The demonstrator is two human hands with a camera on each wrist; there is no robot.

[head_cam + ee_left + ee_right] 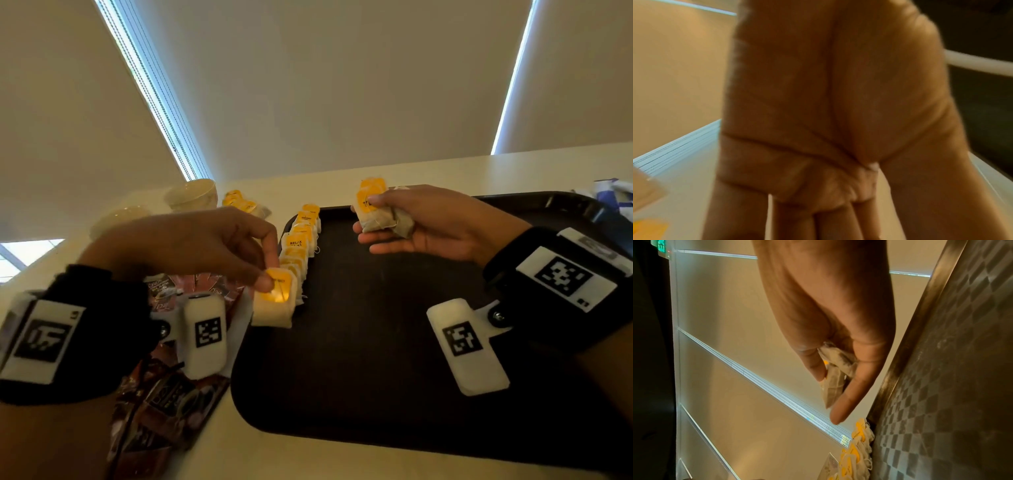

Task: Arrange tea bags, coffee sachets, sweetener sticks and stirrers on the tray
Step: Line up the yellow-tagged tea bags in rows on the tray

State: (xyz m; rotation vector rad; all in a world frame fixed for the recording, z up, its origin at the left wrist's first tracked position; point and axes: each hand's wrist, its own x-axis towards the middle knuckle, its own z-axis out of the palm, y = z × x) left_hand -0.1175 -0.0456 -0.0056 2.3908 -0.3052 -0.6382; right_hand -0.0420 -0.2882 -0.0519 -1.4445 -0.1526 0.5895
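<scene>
Left hand (205,246) pinched a tea bag (274,301) at the row's (301,240) near end, extending it — right hand (428,222) clutched spare bags (383,219) over the tray (376,342), ready to feed.

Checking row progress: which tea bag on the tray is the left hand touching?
The nearest tea bag, at the row's near end; left hand pinches its yellow tag.

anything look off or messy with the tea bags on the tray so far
Nothing stands out. The row of tea bags runs tidily along the tray's left edge. The left hand pinches the nearest tea bag at the row's end, and the right hand holds a small bunch of tea bags above the tray.
</scene>
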